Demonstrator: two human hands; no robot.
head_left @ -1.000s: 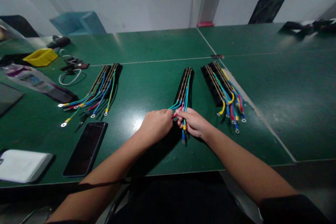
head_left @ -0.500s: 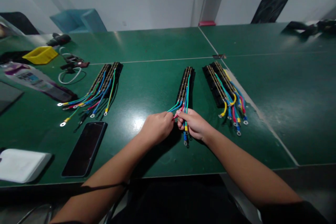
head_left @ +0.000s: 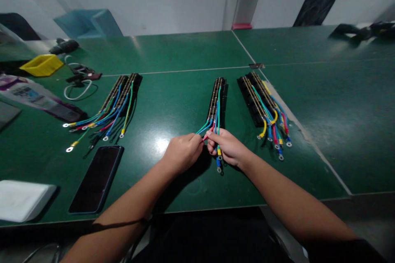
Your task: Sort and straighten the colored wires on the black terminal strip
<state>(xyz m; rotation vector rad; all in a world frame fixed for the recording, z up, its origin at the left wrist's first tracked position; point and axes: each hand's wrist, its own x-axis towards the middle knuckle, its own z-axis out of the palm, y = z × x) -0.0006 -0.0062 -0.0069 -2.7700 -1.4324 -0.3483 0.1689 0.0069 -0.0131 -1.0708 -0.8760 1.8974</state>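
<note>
In the middle of the table lies a black terminal strip (head_left: 217, 96) with brass-coloured contacts, its coloured wires running toward me. My left hand (head_left: 184, 151) is closed around wire ends just in front of the strip; green and blue wires (head_left: 203, 127) enter its grip. A red wire (head_left: 205, 136) stretches between both hands. Close beside it, my right hand (head_left: 228, 146) pinches the red wire between thumb and fingers. Green and blue wires pass by the right fingers, and their ring terminals (head_left: 219, 168) hang below. The ends inside my left hand are hidden.
Wired strips lie to the left (head_left: 123, 90) and the right (head_left: 253, 98). At left are a phone (head_left: 96, 181), a white box (head_left: 26, 199), a plastic packet (head_left: 40, 96), a yellow bin (head_left: 43, 65) and a cable (head_left: 78, 90). The green table's (head_left: 173, 191) front edge is near me.
The view has shifted slightly, moving objects at the left a little further left. Both hands keep nearly the same hold on the wires.
</note>
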